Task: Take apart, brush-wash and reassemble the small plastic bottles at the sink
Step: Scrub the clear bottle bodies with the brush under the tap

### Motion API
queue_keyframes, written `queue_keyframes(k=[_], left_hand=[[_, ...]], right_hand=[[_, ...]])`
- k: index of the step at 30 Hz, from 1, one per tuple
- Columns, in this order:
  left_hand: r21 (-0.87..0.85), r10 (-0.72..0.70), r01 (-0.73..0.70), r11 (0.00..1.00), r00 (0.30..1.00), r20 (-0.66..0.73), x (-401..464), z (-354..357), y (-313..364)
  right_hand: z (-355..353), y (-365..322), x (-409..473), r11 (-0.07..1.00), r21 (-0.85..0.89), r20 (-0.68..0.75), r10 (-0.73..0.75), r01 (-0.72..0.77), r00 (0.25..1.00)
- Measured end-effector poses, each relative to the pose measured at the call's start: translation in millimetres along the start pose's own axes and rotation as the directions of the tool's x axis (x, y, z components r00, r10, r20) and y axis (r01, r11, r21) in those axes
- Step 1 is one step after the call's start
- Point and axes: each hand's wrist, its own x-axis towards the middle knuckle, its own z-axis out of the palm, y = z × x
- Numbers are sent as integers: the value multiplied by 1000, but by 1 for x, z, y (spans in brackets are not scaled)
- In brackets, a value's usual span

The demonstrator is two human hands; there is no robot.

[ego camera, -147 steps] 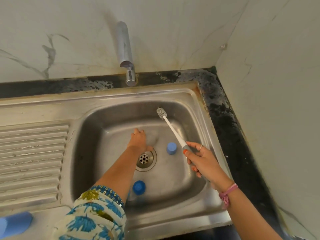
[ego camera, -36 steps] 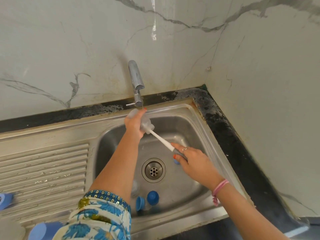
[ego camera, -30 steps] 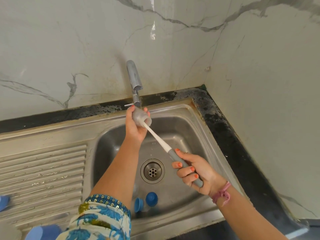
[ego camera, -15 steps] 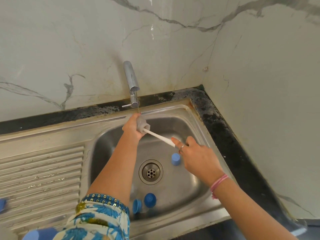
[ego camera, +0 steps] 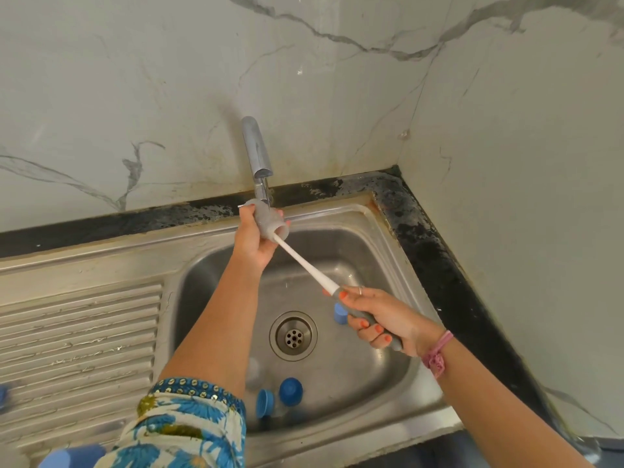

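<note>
My left hand (ego camera: pixel 254 243) grips a small translucent bottle (ego camera: pixel 268 221) just under the tap (ego camera: pixel 257 153), its mouth turned toward me. My right hand (ego camera: pixel 380 320) holds the grey handle of a white bottle brush (ego camera: pixel 305 262); the brush head is hidden inside the bottle. In the steel sink (ego camera: pixel 398 265) lie a light blue cap (ego camera: pixel 340 313) right of the drain (ego camera: pixel 293 336), and a blue cap (ego camera: pixel 291 391) and a blue lid (ego camera: pixel 264 402) near the front wall. A clear bottle (ego camera: pixel 253 371) lies beside my left forearm, partly hidden.
A ribbed draining board (ego camera: pixel 77 336) stretches left of the basin. A blue object (ego camera: pixel 76 456) shows at the bottom left edge. Marble walls close in behind and on the right, with a dark stained counter strip (ego camera: pixel 435 251) around the sink.
My left hand has lifted the bottle closer under the tap spout. My right hand has pulled back and regripped the handle, drawing the brush partly outward while its head stays in the bottle.
</note>
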Motion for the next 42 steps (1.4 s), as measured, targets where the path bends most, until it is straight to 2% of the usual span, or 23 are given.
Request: queue_keyframes(k=[2, 4, 6, 9, 11, 13, 15, 16, 18, 19, 21, 23, 25, 27, 29, 30, 31, 32, 34, 36, 37, 39, 42], left_hand=[[149, -10, 16, 989, 999, -38, 5, 1, 1], [245, 4, 26, 969, 992, -123, -2, 3, -6], [181, 25, 5, 983, 986, -164, -7, 7, -16], [218, 10, 33, 975, 981, -195, -7, 10, -16], [258, -41, 82, 963, 986, -161, -5, 9, -10], [194, -111, 120, 974, 992, -56, -10, 8, -8], [45, -109, 106, 993, 992, 69, -9, -1, -10], [-45, -67, 74, 996, 988, 139, -9, -6, -10], [-202, -28, 71, 977, 977, 209, -6, -10, -12], [-272, -31, 94, 958, 973, 227, -5, -10, -12], [-307, -16, 83, 948, 976, 216, -8, -5, -13], [-262, 0, 46, 964, 985, 171, -10, -2, -13], [-221, -22, 57, 974, 988, 155, -9, -4, -11], [-133, -56, 71, 989, 992, 115, -9, -7, -11], [85, -26, 27, 996, 1000, -17, -6, -10, -20], [169, 28, -14, 986, 996, -83, -4, -12, -22], [201, 55, -33, 979, 993, -105, 0, -16, -25], [176, 46, -33, 984, 997, -66, -1, -18, -23], [75, 9, -13, 997, 999, 50, -8, -17, -14], [-23, 18, -15, 1000, 989, 147, -8, -20, -8], [-73, 34, -19, 997, 977, 210, -9, -20, -5], [-113, 37, -6, 994, 961, 273, -7, -19, 2], [-25, -24, 28, 999, 987, 160, -6, -23, 15]], right_hand=[[-4, -4, 1, 820, -572, -227, -159, 1, 961], [-5, -7, 2, 389, -914, -279, -387, -119, 879], [1, -4, 4, 7, -964, -227, -550, -267, 804], [3, 8, 11, -112, -943, -196, -575, -313, 795], [6, 17, 13, 53, -972, -221, -532, -229, 817], [12, 13, 10, 511, -859, -207, -408, 34, 889], [9, 5, 8, 903, -410, -149, -204, 128, 968], [3, 0, 6, 991, -119, -61, -71, 64, 996], [-8, -4, 4, 923, 357, 239, 59, -144, 969], [-10, -1, 5, 850, 471, 379, 48, -237, 924], [-5, 7, 10, 767, 545, 533, -5, -339, 846], [1, 13, 10, 782, 535, 519, -4, -321, 855], [4, 12, 7, 888, 405, 378, 54, -217, 924], [4, 3, 2, 999, -5, 82, 55, -54, 995], [5, -6, 0, 821, -570, -167, -149, 28, 975], [8, -7, 0, 698, -715, -193, -247, 36, 950], [13, -3, 1, 674, -736, -192, -290, 58, 937], [19, 1, 2, 753, -650, -180, -290, 108, 940], [27, 4, 2, 984, -117, -123, -150, 136, 981], [28, 2, -2, 882, 469, 107, -4, -47, 994], [27, 2, -2, 793, 592, 240, -1, -145, 971], [25, 3, -1, 781, 592, 336, -15, -199, 942], [18, 3, 2, 982, 187, 98, 22, -40, 995]])
